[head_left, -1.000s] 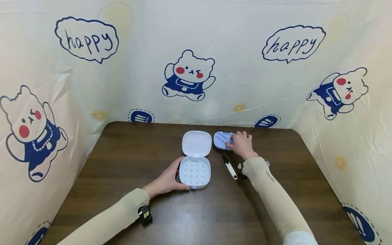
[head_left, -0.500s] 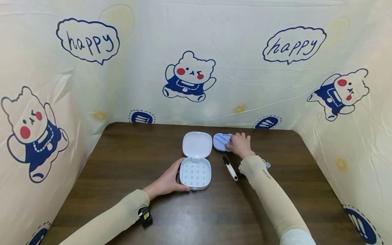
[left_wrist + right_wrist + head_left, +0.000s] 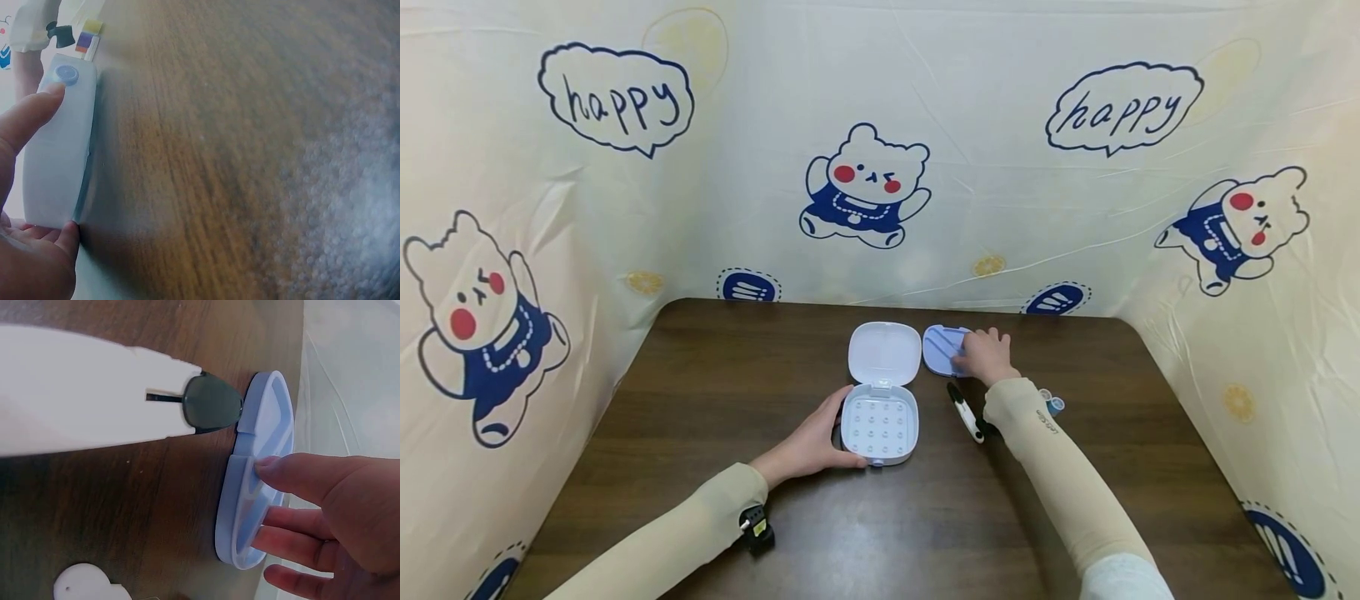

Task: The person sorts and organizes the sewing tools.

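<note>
A pale blue-white hinged box (image 3: 880, 448) lies with its lid (image 3: 884, 353) thrown back and rows of small pegs inside. My left hand (image 3: 811, 442) grips its left side, the thumb pressed by the round front catch (image 3: 67, 74) in the left wrist view. To the right of the lid, a shallow blue divided tray (image 3: 938, 352) rests at the back of the table. My right hand (image 3: 988, 357) holds that tray by its right end. In the right wrist view its thumb lies on the tray's near rim, with the fingers curled at the far side.
A slim white tool with a black end (image 3: 965, 412) lies between the box and the right forearm. Small round blue and white pieces (image 3: 1055, 406) show beyond the right sleeve. A printed curtain (image 3: 865, 75) rises behind the brown table (image 3: 737, 358).
My right hand has shifted slightly left and toward me, and the tray has turned a little with it. More of the small round pieces show past the sleeve. My left hand holds still.
</note>
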A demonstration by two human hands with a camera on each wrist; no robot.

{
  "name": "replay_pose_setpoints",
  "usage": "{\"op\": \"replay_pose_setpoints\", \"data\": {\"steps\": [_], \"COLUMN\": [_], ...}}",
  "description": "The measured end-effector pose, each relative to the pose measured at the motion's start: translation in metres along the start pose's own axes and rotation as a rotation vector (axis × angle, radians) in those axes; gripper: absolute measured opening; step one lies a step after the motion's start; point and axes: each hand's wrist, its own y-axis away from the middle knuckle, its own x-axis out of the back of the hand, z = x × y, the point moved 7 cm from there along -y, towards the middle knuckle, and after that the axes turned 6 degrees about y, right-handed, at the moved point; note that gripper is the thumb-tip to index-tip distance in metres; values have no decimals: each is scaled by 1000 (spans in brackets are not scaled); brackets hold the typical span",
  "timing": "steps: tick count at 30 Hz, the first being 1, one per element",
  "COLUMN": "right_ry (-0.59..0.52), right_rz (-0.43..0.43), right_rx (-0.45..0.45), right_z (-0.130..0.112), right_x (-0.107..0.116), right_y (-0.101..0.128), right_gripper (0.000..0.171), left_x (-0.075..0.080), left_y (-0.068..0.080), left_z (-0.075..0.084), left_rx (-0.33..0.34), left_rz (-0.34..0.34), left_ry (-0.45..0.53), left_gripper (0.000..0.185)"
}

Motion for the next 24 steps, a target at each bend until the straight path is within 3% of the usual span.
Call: {"op": "replay_pose_setpoints", "data": {"steps": [13,24], "right_ry": [14,-44], "right_rz": [3,-4], "right_rx": [-20,-47], "right_z": [0,3], "right_x": [-1,1], "right_y": [2,3], "right_gripper": [30,41], "left_x": [0,0], "left_y": [0,-2], "left_z": [2,2], "left_rx": [8,-9], "left_rz": [1,6], "left_ry": [2,-4], "left_gripper": [123,123]}}
